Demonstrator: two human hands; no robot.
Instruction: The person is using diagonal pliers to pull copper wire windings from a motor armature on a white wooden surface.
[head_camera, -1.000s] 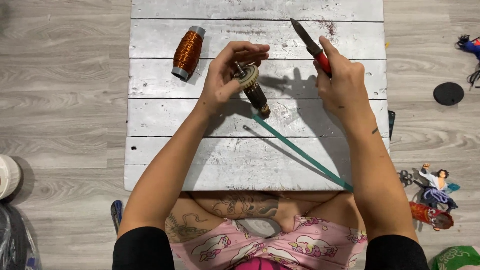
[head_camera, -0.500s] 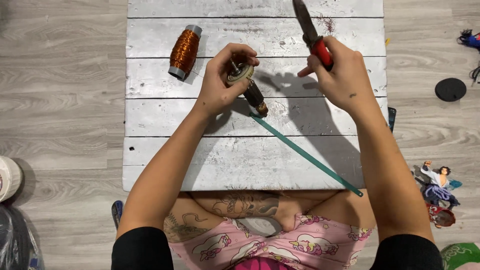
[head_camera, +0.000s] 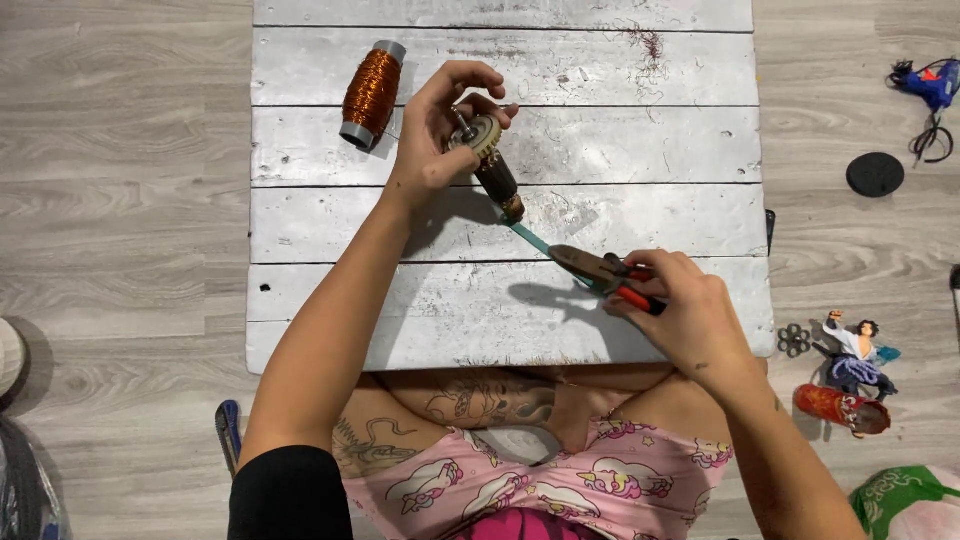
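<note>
Now I see the right hand (head_camera: 690, 315) has dropped from the board's (head_camera: 620, 150) far edge to its near edge, fingers clamped on red-handled pliers (head_camera: 600, 272) whose tips meet the teal strip (head_camera: 530, 238). Left hand (head_camera: 440, 140) pinches the rotor (head_camera: 492, 165) above mid-board, beside the copper spool (head_camera: 371, 94); cutting or pulling the strip looks underway.
</note>
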